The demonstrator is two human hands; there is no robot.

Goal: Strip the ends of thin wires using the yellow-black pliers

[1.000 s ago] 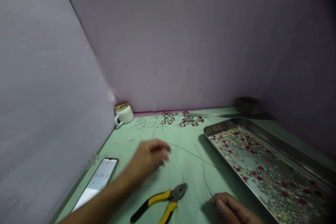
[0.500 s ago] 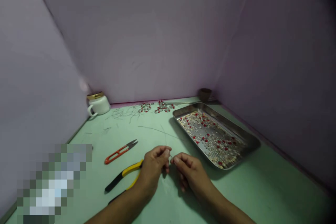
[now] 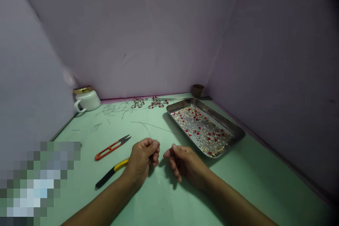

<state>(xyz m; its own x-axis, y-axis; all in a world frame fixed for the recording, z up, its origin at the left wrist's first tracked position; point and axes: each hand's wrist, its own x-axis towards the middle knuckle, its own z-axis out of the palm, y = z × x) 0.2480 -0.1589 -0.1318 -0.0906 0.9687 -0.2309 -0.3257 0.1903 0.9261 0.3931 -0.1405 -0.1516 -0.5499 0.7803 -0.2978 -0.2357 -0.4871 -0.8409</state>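
My left hand (image 3: pixel 144 155) is closed in a pinch above the middle of the table. A thin wire (image 3: pixel 145 127) runs up from its fingertips over the tabletop. To the right, my right hand (image 3: pixel 186 164) is a short gap away, its thumb and index fingertip apart and its other fingers loosely curled. A very fine strand seems to reach toward its index finger; whether it touches is too small to tell. Beside my left wrist lie pliers (image 3: pixel 108 176) with black and yellow handles, their jaws hidden behind that hand. Orange thread snips (image 3: pixel 111 149) lie just beyond.
A metal tray (image 3: pixel 239 132) of red, clear and golden beads stands at right. Red-and-clear beaded pieces (image 3: pixel 158 103) and loose wires (image 3: pixel 108 108) lie at the back. A white mug (image 3: pixel 88 101) with a gold rim stands back left, a brown pot (image 3: pixel 197 90) back right.
My hands have drawn apart, and the right thumb and index finger have separated. The whole view has shifted, so the table's things appear further left.
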